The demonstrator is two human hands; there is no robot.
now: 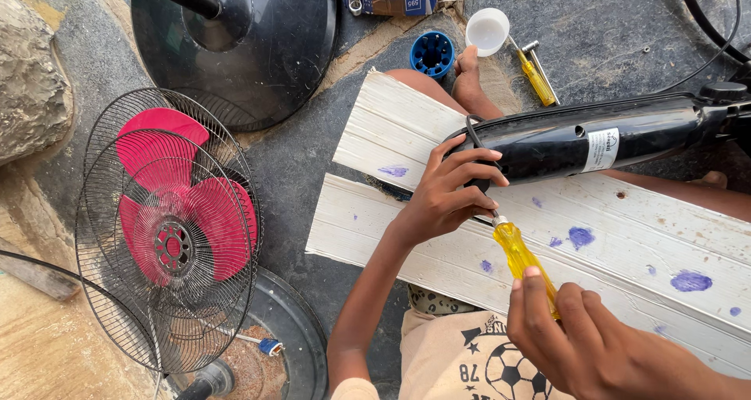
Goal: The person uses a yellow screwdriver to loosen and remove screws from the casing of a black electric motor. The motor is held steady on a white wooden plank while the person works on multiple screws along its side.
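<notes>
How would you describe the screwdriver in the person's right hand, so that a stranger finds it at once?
Start at the white planks. The black fan housing lies across them, steadied by the left hand. The screwdriver in the right hand points into it; a second yellow screwdriver lies unheld on the ground.

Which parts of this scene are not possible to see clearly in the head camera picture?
- Screwdriver tip: the yellow screwdriver in the right hand meets the black fan housing behind the left hand, which hides the tip and any screw.
- Housing's far end: cut off by the right edge.
- Black round base: its top is cut off by the upper edge.
- Blue cap: its contents are too small to tell.
</notes>
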